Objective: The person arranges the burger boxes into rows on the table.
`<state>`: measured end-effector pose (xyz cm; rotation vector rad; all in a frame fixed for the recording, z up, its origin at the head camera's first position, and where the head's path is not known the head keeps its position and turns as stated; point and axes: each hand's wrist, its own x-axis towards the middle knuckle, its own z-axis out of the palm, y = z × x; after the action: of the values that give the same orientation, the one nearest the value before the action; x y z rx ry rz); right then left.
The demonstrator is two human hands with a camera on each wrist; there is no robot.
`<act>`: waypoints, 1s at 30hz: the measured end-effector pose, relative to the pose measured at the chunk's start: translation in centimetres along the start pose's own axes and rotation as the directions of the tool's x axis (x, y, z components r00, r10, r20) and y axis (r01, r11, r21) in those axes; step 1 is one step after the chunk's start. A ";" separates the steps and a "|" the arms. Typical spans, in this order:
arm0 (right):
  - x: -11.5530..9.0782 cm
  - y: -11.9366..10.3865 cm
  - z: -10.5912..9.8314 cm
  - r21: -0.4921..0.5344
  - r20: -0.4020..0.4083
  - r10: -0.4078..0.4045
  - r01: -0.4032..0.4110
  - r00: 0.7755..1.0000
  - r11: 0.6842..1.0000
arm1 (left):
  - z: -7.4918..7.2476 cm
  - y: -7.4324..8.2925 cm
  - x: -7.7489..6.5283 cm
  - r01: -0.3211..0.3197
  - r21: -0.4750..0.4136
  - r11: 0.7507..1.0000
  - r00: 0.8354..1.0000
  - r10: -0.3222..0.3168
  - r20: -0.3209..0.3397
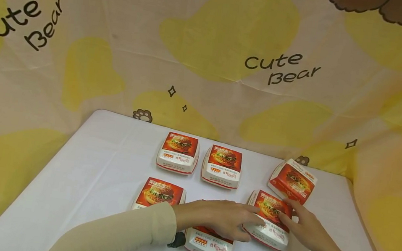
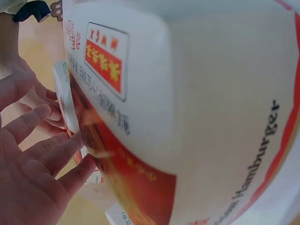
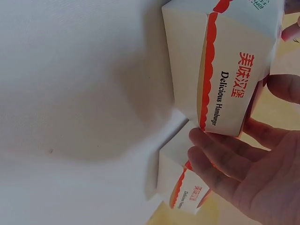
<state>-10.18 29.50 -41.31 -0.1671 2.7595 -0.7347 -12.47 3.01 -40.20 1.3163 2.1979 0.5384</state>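
Observation:
In the head view, a white and red hamburger box (image 1: 269, 223) sits at the front right of the table between both hands. My left hand (image 1: 224, 218) reaches over another hamburger box (image 1: 208, 245), its fairly straight fingers at the left side of the front right box. From the other side my right hand (image 1: 311, 231) holds that box, thumb on the lid and fingers at the back corner. In the right wrist view the right fingers (image 3: 225, 164) lie along the end of the box (image 3: 225, 75). A close box (image 2: 140, 93) fills much of the left wrist view.
Two more hamburger boxes (image 1: 178, 153) stand side by side at the back. Another box (image 1: 293, 180) sits turned at an angle behind the right hand. The left forearm partly covers a box (image 1: 160, 194) at front left. A patterned cloth (image 1: 209, 59) hangs behind the white table (image 1: 100, 197).

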 end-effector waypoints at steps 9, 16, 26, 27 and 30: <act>-0.1 -0.2 -0.1 0.007 0.038 -0.015 0.015 0.999 1.000 | 0.1 -0.2 0.2 -0.007 0.018 1.000 1.000 0.007 0.013; -0.3 -0.3 -0.1 -0.001 0.055 -0.016 0.016 0.998 1.000 | 0.1 -0.2 0.3 -0.055 0.005 0.998 0.998 0.055 0.010; -0.9 -0.2 0.3 0.003 0.043 -0.035 0.035 0.998 0.999 | 0.0 0.0 0.1 -0.102 0.026 0.994 0.995 0.102 0.003; -1.0 -0.2 0.3 -0.001 0.039 -0.040 0.040 0.998 0.999 | 0.0 0.1 0.1 -0.105 0.027 0.994 0.994 0.105 0.002; -1.3 -0.3 0.4 -0.002 0.033 -0.042 0.042 0.999 0.999 | 0.0 0.2 0.0 -0.121 0.049 0.991 0.993 0.122 0.001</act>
<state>-8.85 29.30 -41.16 -0.2369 2.7332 -0.7329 -12.33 3.14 -40.13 1.4835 2.1552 0.5341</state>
